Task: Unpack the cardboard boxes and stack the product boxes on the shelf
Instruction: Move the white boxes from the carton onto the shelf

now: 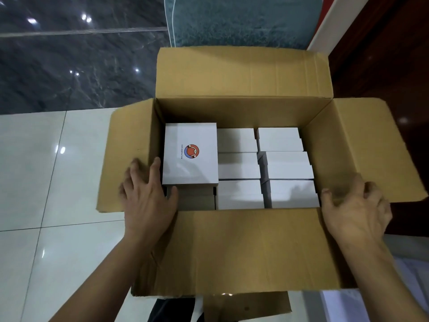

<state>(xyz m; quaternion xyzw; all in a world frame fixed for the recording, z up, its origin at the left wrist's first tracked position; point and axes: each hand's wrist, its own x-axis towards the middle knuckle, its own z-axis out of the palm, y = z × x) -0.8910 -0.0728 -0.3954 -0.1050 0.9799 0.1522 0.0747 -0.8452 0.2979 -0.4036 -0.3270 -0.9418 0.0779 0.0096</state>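
A large brown corrugated cardboard carton [232,240] is seen on a glossy white tiled floor [34,177], its four flaps folded outward. Inside the carton, small white rectangular product boxes [262,168] are packed in tight rows; one white box with a round red-and-blue logo [190,153] lies flat on top at the carton's left wall. The left hand [146,196] is laid over the carton's left rim with fingers spread and nothing gripped, the thumb just beside the logo box. The right hand [357,210] is placed at the carton's right rim, fingers loosely bent over the edge; a firm grip cannot be confirmed.

No shelf is visible. A slip is judged likely if a packed box is pulled by its smooth sides, since little finger room is left between neighbours. The near flap could be dragged inward by a forearm. A teal fluffy mat [232,22] lies beyond the carton, dark marble [69,66] beyond and left of it.
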